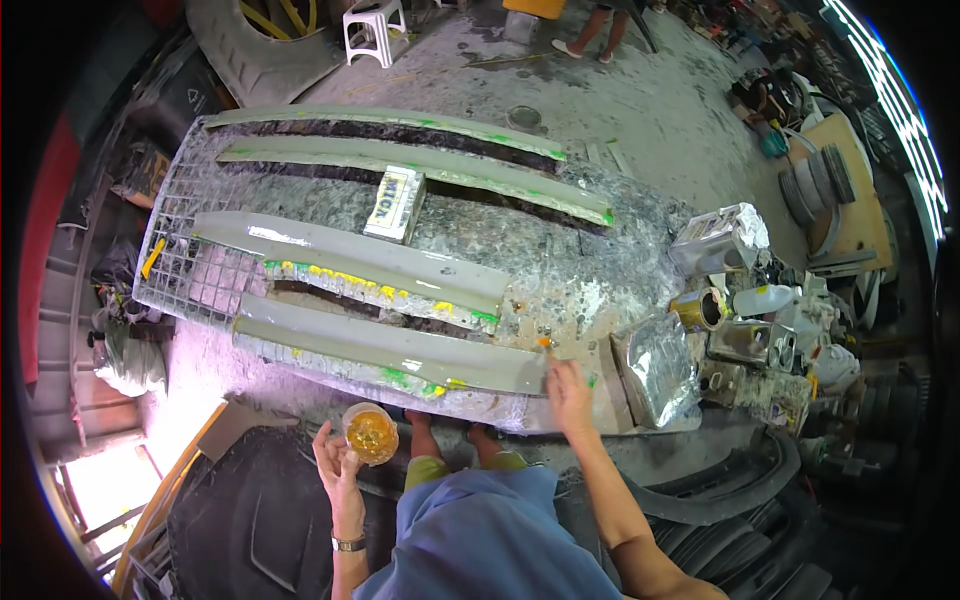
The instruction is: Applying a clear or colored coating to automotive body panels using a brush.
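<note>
My left hand [340, 460], a watch at its wrist, holds a clear cup [371, 433] of amber liquid below the bench's near edge. My right hand [568, 395] grips a small tool with an orange tip [543, 342], perhaps a brush, at the right end of the nearest long grey strip [390, 345]. Three more strips [340, 250] lie behind it on the stained bench [640, 270], with yellow and green patches along their edges. A pale rectangular block [395, 205] stands between the middle strips. A wire grid [175, 240] is at the bench's left end.
A foil-covered block [655, 370], tins [700, 308] and bottles [765, 300] crowd the bench's right end. Behind are a white stool [369, 35], a large tyre [230, 55] and another person's legs [595, 30]. Dark curved panels [250, 500] lie below.
</note>
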`<state>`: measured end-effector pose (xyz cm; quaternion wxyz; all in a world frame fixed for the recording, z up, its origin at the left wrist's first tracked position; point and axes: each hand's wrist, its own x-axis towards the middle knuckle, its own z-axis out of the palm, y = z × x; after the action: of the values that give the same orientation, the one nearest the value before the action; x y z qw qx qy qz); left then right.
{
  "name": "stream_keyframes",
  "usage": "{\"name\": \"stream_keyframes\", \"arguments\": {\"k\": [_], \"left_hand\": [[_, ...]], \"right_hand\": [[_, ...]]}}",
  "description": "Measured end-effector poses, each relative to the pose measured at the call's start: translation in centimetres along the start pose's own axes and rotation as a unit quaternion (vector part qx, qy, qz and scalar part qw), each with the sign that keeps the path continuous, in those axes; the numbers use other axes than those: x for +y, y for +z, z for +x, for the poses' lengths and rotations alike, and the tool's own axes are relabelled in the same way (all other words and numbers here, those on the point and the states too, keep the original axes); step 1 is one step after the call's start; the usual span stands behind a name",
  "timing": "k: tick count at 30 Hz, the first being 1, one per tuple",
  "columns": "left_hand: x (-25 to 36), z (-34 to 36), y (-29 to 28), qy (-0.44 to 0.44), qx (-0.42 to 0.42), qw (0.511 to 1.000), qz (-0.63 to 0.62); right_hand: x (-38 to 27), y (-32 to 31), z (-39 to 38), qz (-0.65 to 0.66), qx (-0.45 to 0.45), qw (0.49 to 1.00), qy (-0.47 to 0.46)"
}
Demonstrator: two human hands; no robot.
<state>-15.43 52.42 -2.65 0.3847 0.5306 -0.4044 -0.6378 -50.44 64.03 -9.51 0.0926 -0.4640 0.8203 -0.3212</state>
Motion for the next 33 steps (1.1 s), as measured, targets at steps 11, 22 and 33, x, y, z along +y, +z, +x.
{"name": "stream_keyframes", "arguments": {"k": [11, 22, 33], "left_hand": [[-0.3, -0.9, 0.0, 0.004, 0.012, 1.0, 0.002], [0.3, 1.6, -2.4, -0.002, -0.021, 0.999, 0.035], [2.3, 5.5, -4.7, -0.013, -0.062, 0.998, 0.0]], "right_hand": [[-10.2, 10.2, 2.4, 0.653, -0.031, 0.667, 0.357], [-6.3, 7.6, 0.7, 0.57, 0.141, 0.664, 0.463], [-6.0, 5.3, -0.9, 0.36, 0.242, 0.816, 0.382]]}}
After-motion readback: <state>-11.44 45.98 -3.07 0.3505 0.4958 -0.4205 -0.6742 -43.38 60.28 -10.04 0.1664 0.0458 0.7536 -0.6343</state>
